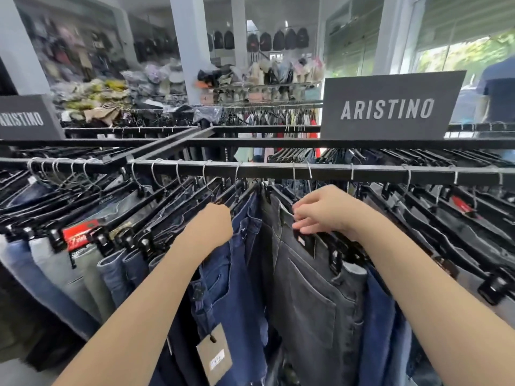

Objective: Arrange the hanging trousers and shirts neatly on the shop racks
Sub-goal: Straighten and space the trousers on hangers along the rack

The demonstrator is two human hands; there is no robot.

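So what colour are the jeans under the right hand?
The jeans are dark grey, best seen in the head view.

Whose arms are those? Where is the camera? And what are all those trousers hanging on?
There is no machine here: those are a person's two bare arms. The camera sits on their head, looking forward and down, so you see what they see. This is a clothes shop. Rows of trousers hang from a black rail. The left hand grips the top of the blue jeans, with its fingers curled out of sight. The right hand pinches the top of the grey jeans right beside them. A paper tag dangles from the blue pair. Behind the rail stands a sign that reads ARISTINO.
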